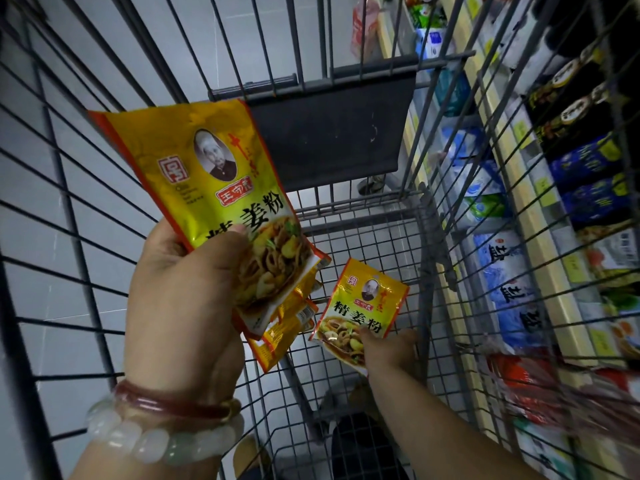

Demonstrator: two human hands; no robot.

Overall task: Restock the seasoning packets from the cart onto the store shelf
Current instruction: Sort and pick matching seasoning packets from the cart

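Note:
I look down into a wire shopping cart (pixel 363 237). My left hand (pixel 183 292) grips a small stack of yellow seasoning packets (pixel 214 188) above the cart, thumb pressed on the front packet. Two more yellow packets (pixel 287 330) show under the stack; whether they lie loose in the cart or belong to the held stack I cannot tell. Low in the basket, my right hand (pixel 391 351) pinches the lower corner of another yellow seasoning packet (pixel 360 306). The store shelf (pixel 540 237) runs along the right, behind the cart's wire side.
The shelf holds blue and white bags (pixel 509 289), dark bottles (pixel 571 109) and red packets (pixel 540 386). A dark fold-down seat flap (pixel 332 133) stands at the cart's far end. Grey tiled floor shows to the left through the wires.

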